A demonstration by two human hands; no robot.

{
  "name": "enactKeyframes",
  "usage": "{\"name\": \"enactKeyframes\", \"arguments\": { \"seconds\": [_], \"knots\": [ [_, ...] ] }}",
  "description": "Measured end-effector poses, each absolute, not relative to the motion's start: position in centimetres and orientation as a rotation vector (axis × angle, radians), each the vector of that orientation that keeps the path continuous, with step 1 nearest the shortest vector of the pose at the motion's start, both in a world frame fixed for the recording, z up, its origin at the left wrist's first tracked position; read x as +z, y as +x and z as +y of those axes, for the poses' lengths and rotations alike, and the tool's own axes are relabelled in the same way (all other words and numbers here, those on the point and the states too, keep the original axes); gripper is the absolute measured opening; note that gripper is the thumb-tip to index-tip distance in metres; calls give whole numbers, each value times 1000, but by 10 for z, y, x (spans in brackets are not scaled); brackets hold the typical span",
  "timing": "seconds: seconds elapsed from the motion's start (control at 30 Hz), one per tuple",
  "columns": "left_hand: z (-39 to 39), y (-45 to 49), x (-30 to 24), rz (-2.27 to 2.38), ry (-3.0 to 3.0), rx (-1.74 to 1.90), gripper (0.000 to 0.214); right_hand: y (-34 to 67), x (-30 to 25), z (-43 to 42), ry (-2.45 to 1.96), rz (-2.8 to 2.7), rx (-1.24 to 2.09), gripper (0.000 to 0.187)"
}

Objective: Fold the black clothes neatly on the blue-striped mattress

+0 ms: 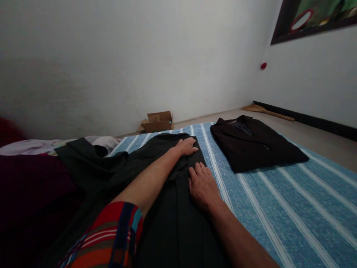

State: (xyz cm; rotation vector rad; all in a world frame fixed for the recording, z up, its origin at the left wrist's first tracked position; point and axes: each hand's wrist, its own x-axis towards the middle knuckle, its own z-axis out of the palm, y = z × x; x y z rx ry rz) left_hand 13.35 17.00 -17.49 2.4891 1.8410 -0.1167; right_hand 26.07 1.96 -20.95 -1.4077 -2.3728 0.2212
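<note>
A dark grey-green garment (164,208) lies spread over the blue striped sheet (264,208), one sleeve-like part reaching left. Its exact kind I cannot tell. My left hand (186,147) rests on the cloth near its far right corner, fingers stretched out. Closer to me, my right hand (203,186) lies flat on the garment's right edge, its fingers extended and slightly bent. Neither hand grips the cloth visibly. To the right, a folded dark jacket (251,145) with its collar at the far end lies apart from both hands.
An open cardboard box (158,122) stands by the wall beyond the sheet. Purple cloth (33,190) and pale cloth (36,146) are heaped at left. A broom (267,111) lies on the floor at the right wall, below a dark-framed window (284,22).
</note>
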Motion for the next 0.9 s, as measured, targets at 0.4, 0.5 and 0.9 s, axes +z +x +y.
{"name": "enactKeyframes", "arguments": {
  "seconds": [0.4, 0.5, 0.9],
  "knots": [
    [115, 89, -144, 2029, 2376, -82, 31, 260, -211, 19, -1407, -2387, 238, 41],
    [80, 69, -139, 2056, 2341, -76, 39, 260, -212, 19, -1406, -2393, 240, 41],
    [-94, 49, -164, 2202, 2308, 292, 40, 262, -221, 18, -1424, -2468, 197, 46]
  ]
}}
